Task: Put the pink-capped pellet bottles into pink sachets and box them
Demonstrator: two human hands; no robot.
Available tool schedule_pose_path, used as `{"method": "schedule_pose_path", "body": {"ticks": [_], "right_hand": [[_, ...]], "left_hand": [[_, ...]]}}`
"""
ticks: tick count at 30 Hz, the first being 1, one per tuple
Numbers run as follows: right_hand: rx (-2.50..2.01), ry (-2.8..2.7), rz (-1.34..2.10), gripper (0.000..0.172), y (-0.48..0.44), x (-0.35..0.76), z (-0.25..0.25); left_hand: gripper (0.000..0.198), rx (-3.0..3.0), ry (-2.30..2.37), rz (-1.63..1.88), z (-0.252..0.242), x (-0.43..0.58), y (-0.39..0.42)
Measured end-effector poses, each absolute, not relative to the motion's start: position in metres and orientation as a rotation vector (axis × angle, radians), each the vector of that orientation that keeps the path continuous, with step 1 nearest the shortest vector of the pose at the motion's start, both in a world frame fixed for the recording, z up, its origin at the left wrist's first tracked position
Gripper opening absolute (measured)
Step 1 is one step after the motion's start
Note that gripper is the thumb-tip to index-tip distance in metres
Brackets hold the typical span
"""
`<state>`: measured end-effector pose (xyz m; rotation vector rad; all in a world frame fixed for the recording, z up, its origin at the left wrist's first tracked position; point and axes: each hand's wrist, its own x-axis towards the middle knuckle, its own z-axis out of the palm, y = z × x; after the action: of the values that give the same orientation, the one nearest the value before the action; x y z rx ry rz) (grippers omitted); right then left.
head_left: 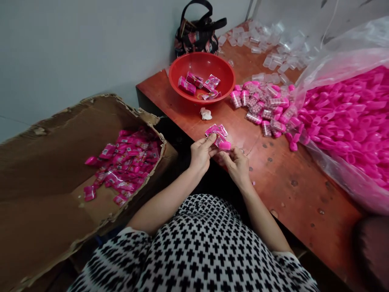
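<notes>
- judging by its look, the small container with the rounded bright pink plastic cap [225, 145] was light, its cap stiff, smooth and rather slippery.
- the glossy pink printed film packet [212, 129] against it seemed thin, soft and easily creased or torn; whether it wrapped the container could not be told.
- a gentle pinch on the sides, just behind the cap, looked the surest hold.
- both lay above the red-brown wooden desk [285, 182], near its front edge, between the hands.
- the left hand [199, 156] had its fingers narrow, pinching the packet, thumb on top.
- the right hand [239, 165] had bent fingers just beside the cap's near side; whether they gripped anything could not be told.
</notes>
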<state>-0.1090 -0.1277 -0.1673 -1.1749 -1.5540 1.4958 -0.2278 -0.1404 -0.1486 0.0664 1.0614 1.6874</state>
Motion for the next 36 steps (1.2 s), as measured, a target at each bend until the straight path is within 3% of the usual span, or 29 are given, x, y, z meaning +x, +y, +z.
{"method": "schedule_pose_path", "body": {"ticks": [6,14,21,27,30,36], "right_hand": [[-1.049,-1.377,1.671,0.026,-0.126,-0.11,-0.164],[-1.118,-1.557,1.348,0.022,-0.128,-0.11,-0.17],[-0.967,-1.203,1.896,0.028,-0.119,-0.112,-0.168],[-1.028,-1.261,1.624,0.031,-0.125,-0.113,-0.17],[-0.987,-1.161,1.7,0.037,-0.131,-0.11,-0.17],[-0.998,-1.064,1.702,0.029,-0.129,-0.112,-0.169]], "left_hand": [[0.031,0.306,1.031,1.626,-0.152,-0.23,-0.14],[0.037,0.331,0.989,1.482,-0.154,-0.23,-0.139],[0.03,0.531,0.997,1.337,-0.149,-0.238,-0.141],[0.025,0.368,0.993,1.386,-0.153,-0.237,-0.14],[0.026,0.238,0.972,1.489,-0.154,-0.238,-0.141],[0.025,0.198,0.922,1.435,-0.155,-0.225,-0.155]]}}
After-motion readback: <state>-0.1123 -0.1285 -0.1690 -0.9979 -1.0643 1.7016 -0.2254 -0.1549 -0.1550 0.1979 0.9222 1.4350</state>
